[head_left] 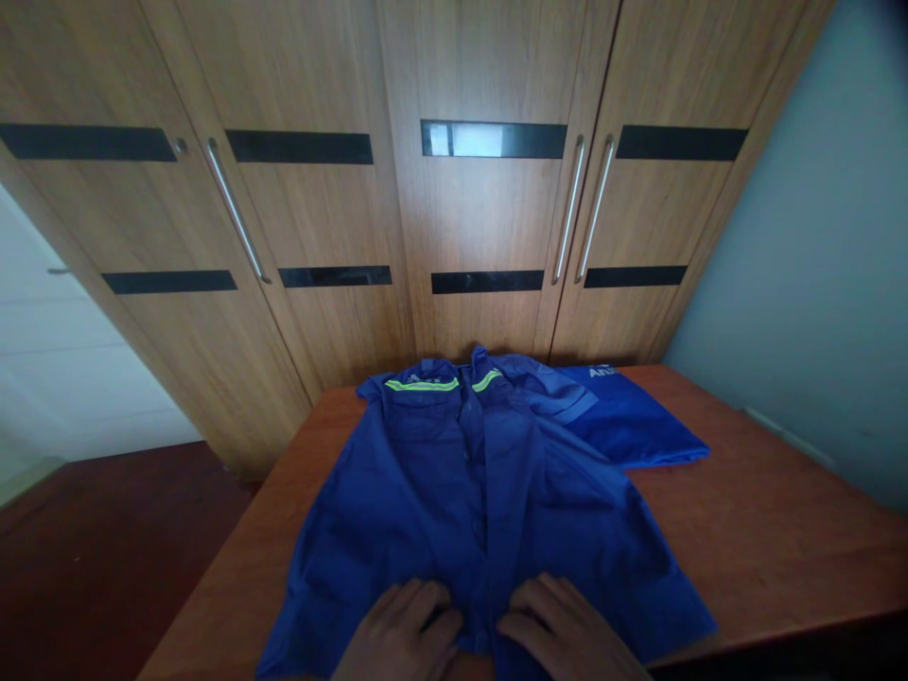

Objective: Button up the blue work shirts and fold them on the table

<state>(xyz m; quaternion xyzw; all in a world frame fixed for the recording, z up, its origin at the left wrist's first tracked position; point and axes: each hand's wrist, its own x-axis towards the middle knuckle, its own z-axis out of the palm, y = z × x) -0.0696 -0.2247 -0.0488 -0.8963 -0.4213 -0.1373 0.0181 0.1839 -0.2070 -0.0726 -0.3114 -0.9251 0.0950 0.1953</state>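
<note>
A dark blue work jacket (426,492) lies spread front up, its collar end toward the wardrobe and its hem toward me. Yellow-green strips cross the chest, and a row of buttons runs down the front opening. Near the hem, my left hand (404,629) has its fingers curled on the left front panel. My right hand (564,624) is closed in the same way on the right panel, beside the opening. Both thumbs point inward, with a small gap of the opening between the hands. The fingertips are partly hidden.
The jacket rests on a reddish-brown wooden table (766,530). A folded bright blue cloth item (638,426) with white lettering lies at the back right, partly under the jacket. Behind stands a wooden wardrobe (489,218) with metal handles. A pale wall (809,284) borders the right.
</note>
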